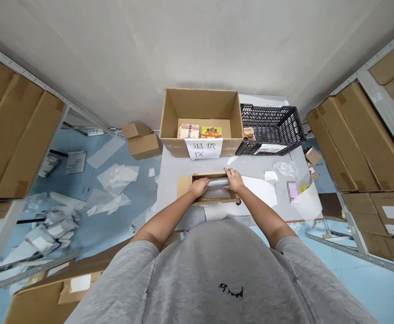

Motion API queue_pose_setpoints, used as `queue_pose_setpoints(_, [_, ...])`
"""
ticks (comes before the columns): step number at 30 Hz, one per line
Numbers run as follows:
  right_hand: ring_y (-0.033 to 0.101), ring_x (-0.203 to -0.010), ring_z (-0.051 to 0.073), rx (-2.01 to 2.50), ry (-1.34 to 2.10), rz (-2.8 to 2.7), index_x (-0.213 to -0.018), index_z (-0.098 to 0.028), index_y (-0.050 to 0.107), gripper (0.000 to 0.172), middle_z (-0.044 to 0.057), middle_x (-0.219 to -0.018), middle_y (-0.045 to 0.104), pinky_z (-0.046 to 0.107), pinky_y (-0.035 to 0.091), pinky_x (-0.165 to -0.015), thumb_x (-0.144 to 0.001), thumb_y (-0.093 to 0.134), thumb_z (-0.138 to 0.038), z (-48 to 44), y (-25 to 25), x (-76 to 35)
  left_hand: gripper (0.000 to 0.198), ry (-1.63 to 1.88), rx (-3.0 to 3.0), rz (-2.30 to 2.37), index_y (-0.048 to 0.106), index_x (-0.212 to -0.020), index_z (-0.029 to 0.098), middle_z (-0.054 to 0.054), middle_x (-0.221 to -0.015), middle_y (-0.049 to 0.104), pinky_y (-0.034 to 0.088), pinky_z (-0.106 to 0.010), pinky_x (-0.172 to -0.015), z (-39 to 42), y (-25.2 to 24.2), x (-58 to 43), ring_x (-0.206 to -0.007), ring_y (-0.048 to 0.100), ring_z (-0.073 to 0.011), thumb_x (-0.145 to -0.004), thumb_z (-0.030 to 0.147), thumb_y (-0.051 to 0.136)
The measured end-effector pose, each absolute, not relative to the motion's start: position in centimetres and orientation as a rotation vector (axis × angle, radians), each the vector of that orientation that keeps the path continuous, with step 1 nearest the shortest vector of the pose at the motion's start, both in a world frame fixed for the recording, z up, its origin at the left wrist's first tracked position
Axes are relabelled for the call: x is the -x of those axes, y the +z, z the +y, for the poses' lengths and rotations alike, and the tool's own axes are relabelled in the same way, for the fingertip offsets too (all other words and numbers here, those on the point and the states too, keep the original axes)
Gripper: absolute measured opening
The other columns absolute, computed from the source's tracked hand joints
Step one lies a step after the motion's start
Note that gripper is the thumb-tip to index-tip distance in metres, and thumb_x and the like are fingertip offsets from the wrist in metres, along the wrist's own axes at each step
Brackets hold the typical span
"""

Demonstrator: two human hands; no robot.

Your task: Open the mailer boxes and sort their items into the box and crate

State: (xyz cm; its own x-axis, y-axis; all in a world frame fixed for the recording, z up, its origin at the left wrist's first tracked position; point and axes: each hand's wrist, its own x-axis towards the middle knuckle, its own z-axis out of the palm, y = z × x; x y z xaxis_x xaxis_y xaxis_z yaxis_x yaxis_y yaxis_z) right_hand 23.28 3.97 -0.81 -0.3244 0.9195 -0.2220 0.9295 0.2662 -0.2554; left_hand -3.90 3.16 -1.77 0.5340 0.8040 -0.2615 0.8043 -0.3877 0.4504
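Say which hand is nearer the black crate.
Right. The right hand is in front of the black crate, to its left; the left hand is farther left, at the left end of the small box.

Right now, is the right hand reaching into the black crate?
No, the right hand is at the small carton, apart from the black crate.

At the tabletop's [172, 167] far left corner stands a large open carton [202, 103], a paper sign [203, 149] on its front and two printed packs [211, 132] inside. A black crate [267, 118] sits beside it, at the far right corner. Clear plastic wrap [285, 169] lies near the right edge. Beyond the left edge, paper scraps [118, 177] litter the blue floor [139, 191].
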Motion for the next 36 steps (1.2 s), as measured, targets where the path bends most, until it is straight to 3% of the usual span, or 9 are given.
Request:
queue_pose_setpoints(3, [0.054, -0.128, 0.036, -1.819, -0.509, 2.400, -0.177, -0.029, 0.027, 0.125, 0.017, -0.153, 0.052, 0.045, 0.044, -0.113, -0.077, 0.098, -0.051, 4.1, -0.8, -22.8, 0.033, 0.052, -2.313, 1.287, 0.073, -0.131, 0.017, -0.016, -0.133, 0.074, 0.050, -0.041, -0.115, 2.7, -0.5, 4.5, -0.131, 0.067, -0.0292, -0.100, 0.025, 0.065])
queue_pose_setpoints(7, [0.052, -0.132, 0.036, -1.775, -0.578, 2.400, -0.179, -0.034, 0.023, 0.126, 0.017, -0.156, 0.048, 0.045, 0.045, -0.113, -0.079, 0.096, -0.057, 4.0, -0.5, -22.0, 0.027, 0.088, -2.412, 1.211, 0.076, -0.120, 0.017, -0.016, -0.122, 0.074, 0.051, -0.044, -0.112, 2.6, 1.4, 3.6, -0.123, 0.067, -0.0317, -0.095, 0.021, 0.065])
queue_pose_setpoints(9, [0.052, -0.134, 0.036, -1.758, -0.620, 2.423, -0.178, -0.037, 0.025, 0.118, 0.016, -0.160, 0.045, 0.046, 0.045, -0.114, -0.083, 0.093, -0.057, 3.8, -0.5, -21.8, 0.024, 0.088, -2.412, 1.180, 0.075, -0.114, 0.017, -0.016, -0.119, 0.074, 0.051, -0.045, -0.111, 2.9, 2.0, 2.3, -0.122, 0.068, -0.0321, -0.092, 0.016, 0.066])
queue_pose_setpoints(15, [0.047, -0.143, 0.037, -1.781, -0.696, 2.503, -0.167, -0.037, 0.051, 0.082, 0.014, -0.171, 0.036, 0.050, 0.042, -0.119, -0.093, 0.085, -0.041, 3.3, -0.7, -21.9, 0.035, 0.317, -2.125, 1.243, 0.063, -0.128, 0.020, -0.013, -0.127, 0.073, 0.056, -0.040, -0.101, 3.7, 1.8, -1.2, -0.116, 0.070, -0.0283, -0.096, 0.025, 0.075])
queue_pose_setpoints(19, [0.049, -0.141, 0.036, -1.783, -0.690, 2.504, -0.167, -0.038, 0.052, 0.080, 0.013, -0.167, 0.043, 0.049, 0.044, -0.118, -0.094, 0.084, -0.039, 3.5, -0.7, -22.1, 0.015, 0.465, -2.070, 1.177, 0.068, -0.116, 0.022, -0.010, -0.125, 0.072, 0.054, -0.041, -0.108, 3.2, 1.8, -0.4, -0.121, 0.067, -0.0268, -0.104, 0.031, 0.065])
queue_pose_setpoints(22, [0.051, -0.138, 0.036, -1.807, -0.679, 2.492, -0.169, -0.040, 0.049, 0.083, 0.013, -0.164, 0.045, 0.047, 0.045, -0.117, -0.094, 0.084, -0.042, 3.6, -0.6, -21.9, 0.024, 0.524, -2.132, 1.262, 0.073, -0.118, 0.022, -0.011, -0.131, 0.067, 0.050, -0.042, -0.115, 2.7, 2.3, 1.3, -0.130, 0.060, -0.0265, -0.111, 0.029, 0.051])
queue_pose_setpoints(28, [0.051, -0.137, 0.036, -1.814, -0.662, 2.480, -0.170, -0.043, 0.046, 0.083, 0.012, -0.163, 0.045, 0.047, 0.044, -0.116, -0.096, 0.083, -0.037, 3.4, -0.3, -21.6, 0.033, 0.150, -2.350, 1.273, 0.076, -0.126, 0.019, -0.016, -0.131, 0.066, 0.050, -0.044, -0.113, 3.0, 3.0, 2.7, -0.130, 0.059, -0.0340, -0.096, 0.035, 0.078])
queue_pose_setpoints(32, [0.049, -0.140, 0.036, -1.834, -0.639, 2.474, -0.171, -0.041, 0.044, 0.084, 0.013, -0.163, 0.047, 0.048, 0.043, -0.117, -0.096, 0.082, -0.040, 3.2, -0.1, -21.7, 0.026, -0.085, -2.285, 1.339, 0.077, -0.124, 0.019, -0.016, -0.128, 0.075, 0.053, -0.039, -0.105, 3.2, 2.7, 2.3, -0.121, 0.069, -0.0317, -0.102, 0.031, 0.070])
queue_pose_setpoints(36, [0.043, -0.149, 0.037, -1.851, -0.588, 2.483, -0.172, -0.040, 0.043, 0.087, 0.014, -0.166, 0.046, 0.052, 0.035, -0.122, -0.095, 0.084, -0.036, 2.8, 0.0, -21.8, 0.027, -0.040, -2.243, 1.370, 0.076, -0.126, 0.022, -0.013, -0.128, 0.079, 0.055, -0.035, -0.097, 3.1, 3.0, 3.1, -0.114, 0.075, -0.0293, -0.107, 0.036, 0.063])
